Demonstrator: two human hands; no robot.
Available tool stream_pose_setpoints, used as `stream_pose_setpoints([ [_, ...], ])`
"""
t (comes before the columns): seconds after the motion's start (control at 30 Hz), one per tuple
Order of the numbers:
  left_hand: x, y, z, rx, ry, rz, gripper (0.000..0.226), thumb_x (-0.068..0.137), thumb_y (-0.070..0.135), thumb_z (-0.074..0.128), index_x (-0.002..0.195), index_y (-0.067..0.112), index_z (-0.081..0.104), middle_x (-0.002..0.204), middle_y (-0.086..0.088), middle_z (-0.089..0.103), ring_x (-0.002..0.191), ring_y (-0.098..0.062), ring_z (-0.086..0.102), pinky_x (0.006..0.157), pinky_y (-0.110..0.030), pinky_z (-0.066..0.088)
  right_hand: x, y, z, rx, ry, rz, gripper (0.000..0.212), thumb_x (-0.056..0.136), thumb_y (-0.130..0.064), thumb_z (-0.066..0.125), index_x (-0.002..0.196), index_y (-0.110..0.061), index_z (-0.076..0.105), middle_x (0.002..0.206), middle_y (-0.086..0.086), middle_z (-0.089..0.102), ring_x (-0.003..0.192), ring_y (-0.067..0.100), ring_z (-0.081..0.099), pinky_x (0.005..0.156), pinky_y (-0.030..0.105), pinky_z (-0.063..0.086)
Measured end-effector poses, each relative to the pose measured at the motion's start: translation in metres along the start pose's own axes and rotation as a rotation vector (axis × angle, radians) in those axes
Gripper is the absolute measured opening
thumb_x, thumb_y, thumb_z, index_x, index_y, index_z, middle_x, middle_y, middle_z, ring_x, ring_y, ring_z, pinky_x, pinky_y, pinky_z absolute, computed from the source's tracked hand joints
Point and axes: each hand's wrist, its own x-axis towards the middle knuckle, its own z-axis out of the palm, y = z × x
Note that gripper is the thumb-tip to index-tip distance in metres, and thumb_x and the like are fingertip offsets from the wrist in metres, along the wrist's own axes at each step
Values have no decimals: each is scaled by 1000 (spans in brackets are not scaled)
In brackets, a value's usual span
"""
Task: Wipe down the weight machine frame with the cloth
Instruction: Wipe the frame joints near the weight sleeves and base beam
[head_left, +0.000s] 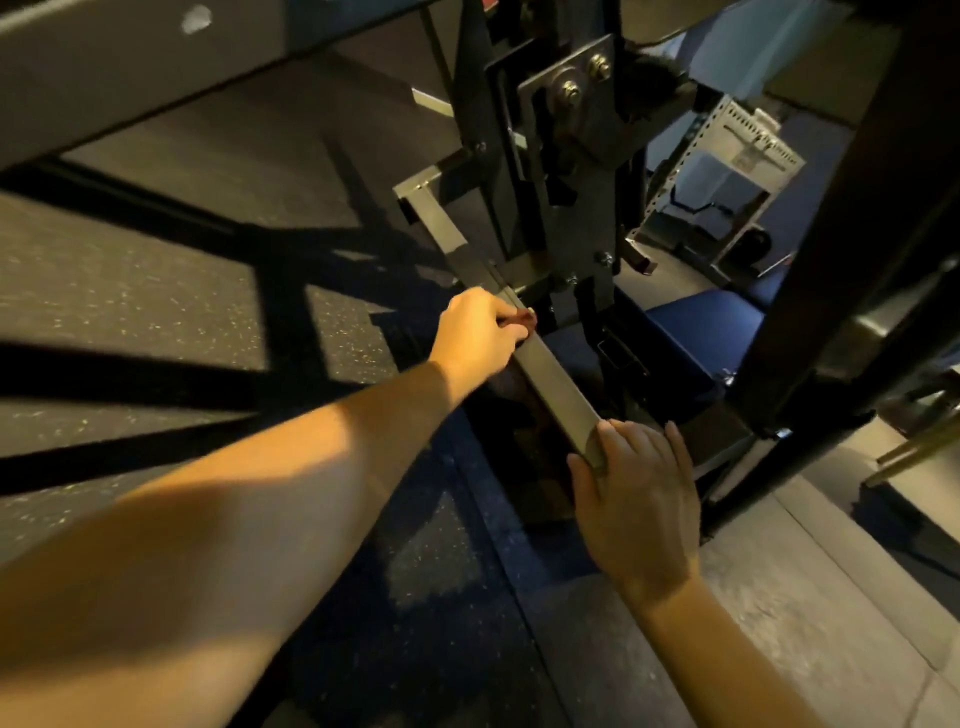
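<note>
Your left forearm (260, 499) reaches forward, bare. Your left grip (480, 332) is knuckles-up, fingers curled over the frame bar (550, 379). Your right grip (636, 509) sits nearer, back of the hand facing you, fingers and thumb wrapped round that bar's lower end.

Left hand (480, 332) farther up the bar (558, 387), right hand (636, 499) at its near end.
</note>
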Motion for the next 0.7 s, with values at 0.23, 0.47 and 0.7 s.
stream_pose_setpoints([
  [0.23, -71, -9, 9, -85, -120, 137, 26, 94, 24, 72, 118, 15, 74, 102, 13, 57, 96, -1, 57, 87, -12, 43, 43, -8, 13, -30, -94, 62, 46, 91, -37, 71, 129, -10, 67, 128, 9, 68, 126, 26, 59, 122, 53, 27],
  [0.47, 42, -26, -7, 3, 44, -72, 19, 95, 23, 69, 107, 13, 80, 100, 2, 60, 105, -23, 64, 81, -23, 42, 40, 1, 23, -2, -20, 47, 49, 86, -35, 77, 127, -11, 69, 124, 6, 70, 115, 22, 65, 119, 49, 32],
  [0.7, -3, -24, -9, -99, -97, 199, 13, 96, 21, 69, 107, 16, 74, 97, 8, 56, 89, -3, 54, 81, -17, 44, 39, -4, 21, -5, 9, 57, 49, 82, -29, 82, 125, -9, 70, 121, 8, 71, 110, 23, 66, 115, 53, 39],
])
